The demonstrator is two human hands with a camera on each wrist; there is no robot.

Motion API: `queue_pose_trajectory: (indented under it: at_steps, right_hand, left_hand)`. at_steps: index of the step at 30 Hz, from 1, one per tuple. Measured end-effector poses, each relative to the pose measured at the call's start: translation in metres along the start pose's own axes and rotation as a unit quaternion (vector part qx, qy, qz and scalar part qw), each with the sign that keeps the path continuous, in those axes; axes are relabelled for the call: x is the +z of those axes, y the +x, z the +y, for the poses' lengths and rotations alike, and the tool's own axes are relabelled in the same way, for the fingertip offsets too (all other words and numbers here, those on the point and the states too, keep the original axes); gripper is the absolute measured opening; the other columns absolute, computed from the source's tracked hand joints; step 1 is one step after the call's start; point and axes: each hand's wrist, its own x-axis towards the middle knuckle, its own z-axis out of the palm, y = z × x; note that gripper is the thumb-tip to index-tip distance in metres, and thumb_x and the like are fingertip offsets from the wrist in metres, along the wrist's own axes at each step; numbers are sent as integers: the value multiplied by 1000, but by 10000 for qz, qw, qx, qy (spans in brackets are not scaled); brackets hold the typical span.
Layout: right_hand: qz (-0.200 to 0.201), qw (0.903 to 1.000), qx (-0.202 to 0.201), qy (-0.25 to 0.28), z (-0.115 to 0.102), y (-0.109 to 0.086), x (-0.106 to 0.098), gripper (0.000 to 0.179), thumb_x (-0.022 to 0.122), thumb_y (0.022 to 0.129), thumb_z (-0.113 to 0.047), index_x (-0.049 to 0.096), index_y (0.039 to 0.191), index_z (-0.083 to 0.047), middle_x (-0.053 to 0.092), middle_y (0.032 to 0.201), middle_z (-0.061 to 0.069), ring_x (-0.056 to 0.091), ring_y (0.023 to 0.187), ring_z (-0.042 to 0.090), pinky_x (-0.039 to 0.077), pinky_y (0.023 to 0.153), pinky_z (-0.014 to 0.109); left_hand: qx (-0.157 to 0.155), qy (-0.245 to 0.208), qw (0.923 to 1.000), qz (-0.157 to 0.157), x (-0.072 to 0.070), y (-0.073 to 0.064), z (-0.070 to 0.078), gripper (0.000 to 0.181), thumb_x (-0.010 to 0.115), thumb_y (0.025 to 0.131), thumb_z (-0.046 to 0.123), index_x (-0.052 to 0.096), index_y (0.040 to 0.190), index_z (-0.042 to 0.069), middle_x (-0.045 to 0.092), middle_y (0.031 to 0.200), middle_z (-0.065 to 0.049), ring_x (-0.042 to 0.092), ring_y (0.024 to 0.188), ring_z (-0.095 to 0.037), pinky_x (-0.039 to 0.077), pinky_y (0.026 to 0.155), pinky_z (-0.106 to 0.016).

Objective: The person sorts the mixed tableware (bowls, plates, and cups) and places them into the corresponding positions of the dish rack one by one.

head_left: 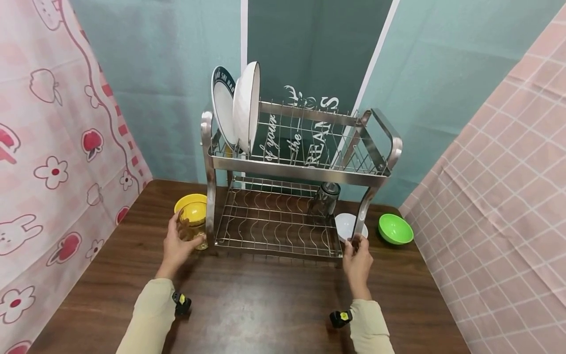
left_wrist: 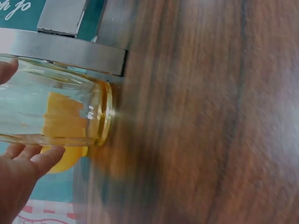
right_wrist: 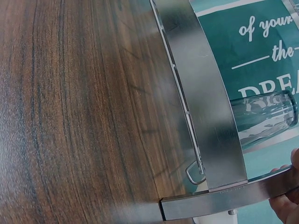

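Observation:
My left hand (head_left: 176, 248) holds a clear amber glass (head_left: 193, 229) between thumb and fingers, just left of the metal dish rack (head_left: 292, 167). In the left wrist view, the amber glass (left_wrist: 28, 114) has its thick-rimmed end close to the wooden table, beside the rack's foot. On the other side, my right hand (head_left: 359, 265) grips the rack's front right leg (head_left: 363, 216); its fingers (right_wrist: 284, 205) curl round the metal bar in the right wrist view. A dark clear glass (head_left: 328, 196) stands on the lower tier, at its right end.
Upright in the top tier's left end are a dark-rimmed plate (head_left: 223, 103) and a white bowl (head_left: 247, 105). A yellow bowl (head_left: 190, 201) lies behind the amber glass. Right of the rack are a white bowl (head_left: 345, 225) and a green bowl (head_left: 395, 229). Curtains (head_left: 168, 98) enclose the table (head_left: 265, 305).

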Motion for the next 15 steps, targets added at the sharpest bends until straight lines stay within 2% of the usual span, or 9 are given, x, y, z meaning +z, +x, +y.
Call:
queue_pose_trajectory:
  at_steps: [6, 10, 12, 15]
  right_hand:
    - [-20, 10000, 14, 47, -2, 0, 0, 28, 65, 80, 4, 53, 105, 4, 62, 85, 23, 58, 71, 37, 45, 65, 49]
    - [-7, 10000, 17, 28, -3, 0, 0, 28, 66, 80, 4, 53, 105, 3, 62, 85, 23, 59, 72, 39, 44, 66, 51]
    - [-3, 10000, 19, 22, -3, 1, 0, 28, 66, 80, 4, 53, 105, 3, 62, 85, 23, 59, 72, 39, 44, 66, 51]
    - [0, 10000, 43, 5, -3, 1, 0, 28, 66, 80, 4, 53, 105, 3, 62, 84, 23, 58, 70, 38, 44, 65, 50]
  left_hand:
    - [141, 192, 9979, 594, -2, 0, 9, 95, 83, 65, 2, 28, 141, 9, 48, 122, -17, 49, 105, -28, 39, 86, -41]
    - [489, 255, 9928, 1064, -5, 1, 19, 93, 84, 60, 1, 34, 138, 11, 51, 116, -10, 48, 101, -20, 37, 83, -30]
    - [662, 312, 9901, 1195, -7, 1, 23, 94, 85, 59, 1, 35, 138, 12, 50, 115, -8, 47, 101, -18, 36, 82, -26]
    - [829, 327, 9886, 1217, -9, 0, 27, 95, 84, 58, 0, 35, 138, 13, 50, 116, -10, 47, 100, -19, 36, 80, -23]
